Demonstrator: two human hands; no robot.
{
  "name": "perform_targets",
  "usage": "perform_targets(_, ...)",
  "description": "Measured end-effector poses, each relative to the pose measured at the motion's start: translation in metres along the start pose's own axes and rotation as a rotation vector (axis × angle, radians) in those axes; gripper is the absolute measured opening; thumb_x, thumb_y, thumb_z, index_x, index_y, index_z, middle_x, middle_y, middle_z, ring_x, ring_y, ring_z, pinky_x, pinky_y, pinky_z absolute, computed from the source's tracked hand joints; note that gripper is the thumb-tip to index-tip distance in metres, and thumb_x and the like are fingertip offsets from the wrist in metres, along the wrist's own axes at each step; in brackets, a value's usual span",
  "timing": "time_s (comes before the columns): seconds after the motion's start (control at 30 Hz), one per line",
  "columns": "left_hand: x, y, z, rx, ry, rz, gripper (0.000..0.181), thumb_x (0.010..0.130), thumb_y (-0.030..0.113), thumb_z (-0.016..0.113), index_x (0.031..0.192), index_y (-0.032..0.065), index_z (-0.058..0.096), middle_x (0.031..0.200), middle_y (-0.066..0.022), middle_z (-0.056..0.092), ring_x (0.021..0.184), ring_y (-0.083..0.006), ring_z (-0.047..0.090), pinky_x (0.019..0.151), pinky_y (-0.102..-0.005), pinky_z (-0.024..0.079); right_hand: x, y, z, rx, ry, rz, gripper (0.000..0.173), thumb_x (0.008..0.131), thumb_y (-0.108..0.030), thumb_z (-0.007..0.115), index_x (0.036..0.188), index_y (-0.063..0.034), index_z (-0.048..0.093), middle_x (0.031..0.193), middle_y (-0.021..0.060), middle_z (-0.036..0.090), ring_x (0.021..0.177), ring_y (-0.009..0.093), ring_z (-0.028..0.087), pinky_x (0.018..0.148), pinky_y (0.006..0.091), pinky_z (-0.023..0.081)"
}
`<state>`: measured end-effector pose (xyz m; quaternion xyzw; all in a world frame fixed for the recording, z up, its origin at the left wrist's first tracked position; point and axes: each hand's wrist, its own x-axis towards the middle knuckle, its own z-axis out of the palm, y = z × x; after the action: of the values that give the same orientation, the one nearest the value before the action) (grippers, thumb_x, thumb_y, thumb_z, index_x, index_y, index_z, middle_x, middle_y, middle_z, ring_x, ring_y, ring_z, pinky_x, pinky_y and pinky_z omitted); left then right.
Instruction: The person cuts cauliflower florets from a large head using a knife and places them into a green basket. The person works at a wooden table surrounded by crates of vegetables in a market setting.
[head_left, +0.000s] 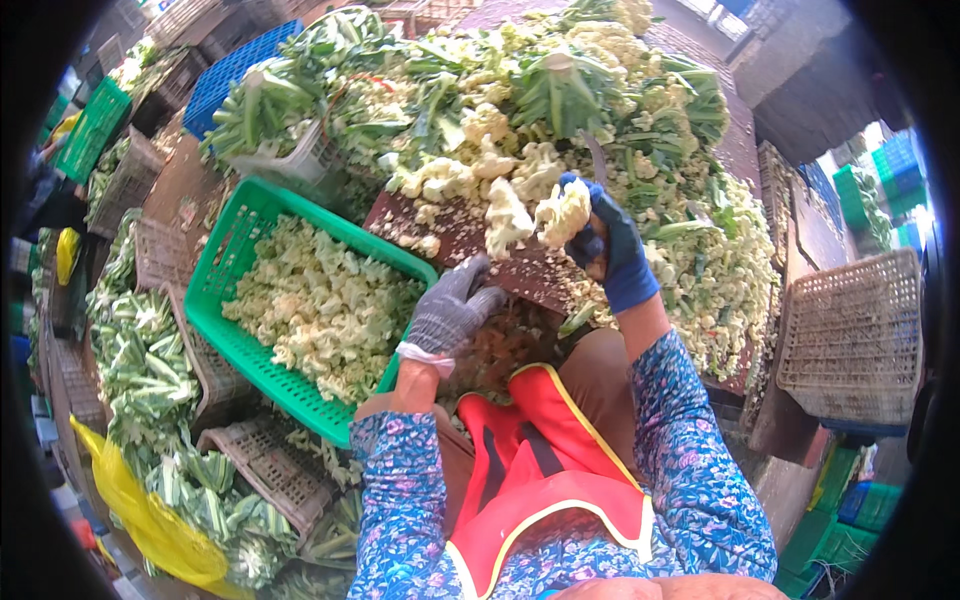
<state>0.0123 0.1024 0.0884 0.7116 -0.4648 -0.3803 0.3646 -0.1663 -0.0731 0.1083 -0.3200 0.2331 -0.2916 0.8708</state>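
Note:
My left hand (454, 307), in a grey knit glove, is at the near edge of a dark red tabletop (517, 274), beside the right rim of a green plastic crate (300, 409). Its thumb and fingers are apart and nothing shows between them. Cut cauliflower florets (322, 307) fill much of that crate. My right hand (611, 240), in a blue glove, grips a knife (595, 154) whose blade points away from me. A cauliflower piece (564, 214) is against its fingers; whether they hold it is unclear. Another cauliflower piece (508, 217) is just beyond my left fingertips.
Trimmed cauliflower heads with leaves (562, 90) and loose crumbs (720, 277) heap over the table. A blue crate (232, 79) stands at the far left, a grey-brown crate (851, 330) at right. Leaves (150, 360) and a yellow plastic bag (150, 517) lie at left.

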Motion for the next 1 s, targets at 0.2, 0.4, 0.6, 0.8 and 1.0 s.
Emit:
perform_targets(0.2,0.023,-0.030,0.026,-0.100,0.238,0.330,0.084,0.072,0.028,0.074,0.139,0.0012,0.033,0.143,-0.0181,0.035,0.136,-0.0338,0.026,0.112,-0.0340,0.021,-0.001,0.055,0.031,0.130,-0.049,0.067,0.041,0.092,-0.029,0.052,0.126,-0.0058,0.051,0.078,0.0019,0.062,0.037,0.005,0.040,0.035,0.0216,0.038)
perform_targets(0.4,0.056,-0.025,0.057,0.036,0.321,0.115,0.033,0.083,0.016,0.060,0.115,0.0069,0.059,0.107,-0.0157,0.064,0.100,-0.0271,0.061,0.087,-0.0351,0.046,-0.007,0.059,0.039,0.022,0.062,-0.051,0.040,0.091,-0.030,0.053,0.122,-0.0054,0.053,0.077,0.0009,0.062,0.037,0.006,0.040,0.035,0.0216,0.037)
perform_targets(0.6,0.085,-0.005,0.079,-0.382,0.273,0.197,0.073,0.085,0.019,0.067,0.143,0.0044,0.027,0.145,-0.0149,0.033,0.132,-0.0203,0.033,0.106,-0.0294,0.029,-0.026,-0.006,-0.003,0.436,-0.243,-0.245,0.037,0.096,-0.035,0.046,0.120,-0.0078,0.052,0.078,0.0031,0.062,0.034,0.008,0.039,0.034,0.0212,0.035)
perform_targets(0.8,0.078,0.023,0.069,-0.870,0.115,0.114,0.042,0.088,0.039,0.061,0.108,0.0021,0.062,0.103,-0.0097,0.062,0.097,-0.0176,0.057,0.088,-0.0286,0.045,-0.041,0.006,0.010,0.374,0.089,-0.284,0.040,0.094,-0.030,0.044,0.126,-0.0070,0.046,0.071,0.0031,0.061,0.033,0.006,0.039,0.036,0.0233,0.039)
perform_targets(1.0,0.027,0.024,0.043,-1.364,-0.486,-0.196,0.089,0.075,0.072,0.053,0.133,0.0058,0.040,0.116,-0.0130,0.057,0.103,-0.0285,0.060,0.085,-0.0457,0.052,-0.033,0.038,-0.001,-0.126,-0.024,-0.298,0.035,0.081,-0.010,0.057,0.115,-0.0009,0.055,0.099,0.0106,0.063,0.076,0.017,0.058,0.069,0.0297,0.052)
